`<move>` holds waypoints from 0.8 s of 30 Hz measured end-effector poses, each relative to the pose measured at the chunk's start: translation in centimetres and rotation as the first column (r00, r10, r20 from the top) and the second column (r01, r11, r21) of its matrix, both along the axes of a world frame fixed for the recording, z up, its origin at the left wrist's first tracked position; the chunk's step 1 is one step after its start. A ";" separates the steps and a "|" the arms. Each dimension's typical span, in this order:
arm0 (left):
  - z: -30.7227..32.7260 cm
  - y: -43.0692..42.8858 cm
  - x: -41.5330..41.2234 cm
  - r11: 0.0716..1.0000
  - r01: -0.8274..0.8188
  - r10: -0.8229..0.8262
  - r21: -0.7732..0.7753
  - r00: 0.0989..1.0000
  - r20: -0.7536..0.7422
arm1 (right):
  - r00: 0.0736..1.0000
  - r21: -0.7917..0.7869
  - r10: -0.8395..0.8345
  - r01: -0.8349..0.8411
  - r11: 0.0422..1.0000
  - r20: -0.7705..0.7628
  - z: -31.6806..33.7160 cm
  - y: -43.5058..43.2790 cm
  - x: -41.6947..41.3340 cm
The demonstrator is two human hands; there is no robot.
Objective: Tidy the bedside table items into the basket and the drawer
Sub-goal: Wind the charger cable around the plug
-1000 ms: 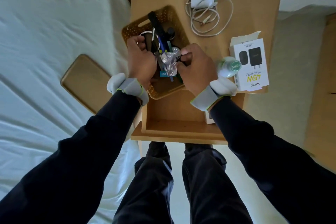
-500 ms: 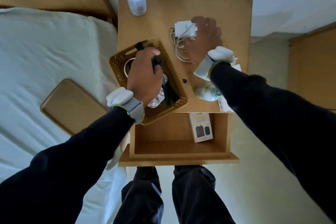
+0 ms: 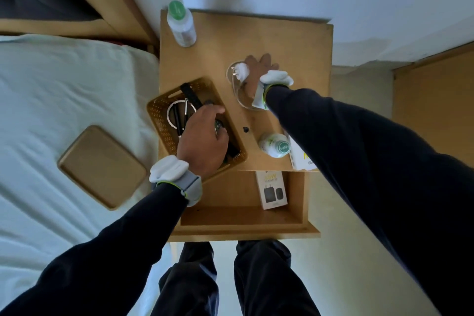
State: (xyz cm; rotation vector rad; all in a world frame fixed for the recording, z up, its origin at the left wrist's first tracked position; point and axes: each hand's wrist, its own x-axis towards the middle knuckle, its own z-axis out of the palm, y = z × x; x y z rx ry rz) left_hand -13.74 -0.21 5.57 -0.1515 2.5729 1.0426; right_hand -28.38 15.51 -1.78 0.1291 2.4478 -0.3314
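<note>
An orange perforated basket (image 3: 164,108) stands on the left of the wooden bedside table (image 3: 302,41), holding pens, a black strap and a ring. My left hand (image 3: 202,141) lies inside the basket over its contents; what it grips is hidden. My right hand (image 3: 256,72) rests on the white charger (image 3: 239,70) and its coiled white cable (image 3: 241,100) at the table's middle. The drawer (image 3: 230,215) below is pulled out, with a white adapter box (image 3: 273,190) in its right side.
A green-capped bottle (image 3: 180,24) stands at the table's back left; another (image 3: 274,145) lies near the front edge beside a white box (image 3: 300,161). A small black object (image 3: 245,130) sits on the table. A wooden tray (image 3: 102,165) lies on the bed at left.
My right hand left the basket, reached to the charger and cable, and now covers them. My left hand stays in the basket. The view pulled back and shows the open drawer.
</note>
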 end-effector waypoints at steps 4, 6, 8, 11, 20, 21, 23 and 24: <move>3.6 0.4 -0.4 0.999 0.001 0.000 -0.041 0.999 0.032 | 0.986 -0.134 -0.111 0.095 0.986 -0.123 4.5 1.2 1.0; 6.1 1.1 -0.7 0.999 0.019 -0.018 -0.030 0.998 0.052 | 0.965 -0.200 -0.159 0.116 0.973 -0.209 8.0 2.1 2.3; 6.9 1.2 -1.3 0.999 0.039 -0.035 -0.039 0.996 0.081 | 0.922 -0.296 -0.266 0.180 0.938 -0.281 9.8 2.3 3.0; 10.7 1.7 -1.8 0.998 0.040 -0.036 -0.051 0.997 0.068 | 0.851 -0.448 -0.389 0.211 0.869 -0.353 15.2 3.1 3.9; 22.4 4.7 -2.7 0.987 -0.105 0.110 0.119 0.993 -0.038 | 0.791 -0.604 -0.469 0.162 0.780 -0.394 29.0 3.7 5.6; 23.5 4.8 -2.7 0.982 -0.131 0.142 0.138 0.987 -0.077 | 0.789 -0.611 -0.457 0.134 0.780 -0.410 30.1 3.5 5.7; 25.7 4.8 -3.0 0.965 -0.182 0.215 0.187 0.960 -0.179 | 0.791 -0.610 -0.416 0.069 0.789 -0.449 32.4 3.3 5.9; 27.0 4.6 -3.1 0.955 -0.202 0.252 0.216 0.938 -0.239 | 0.795 -0.605 -0.390 0.036 0.796 -0.465 33.6 3.2 6.1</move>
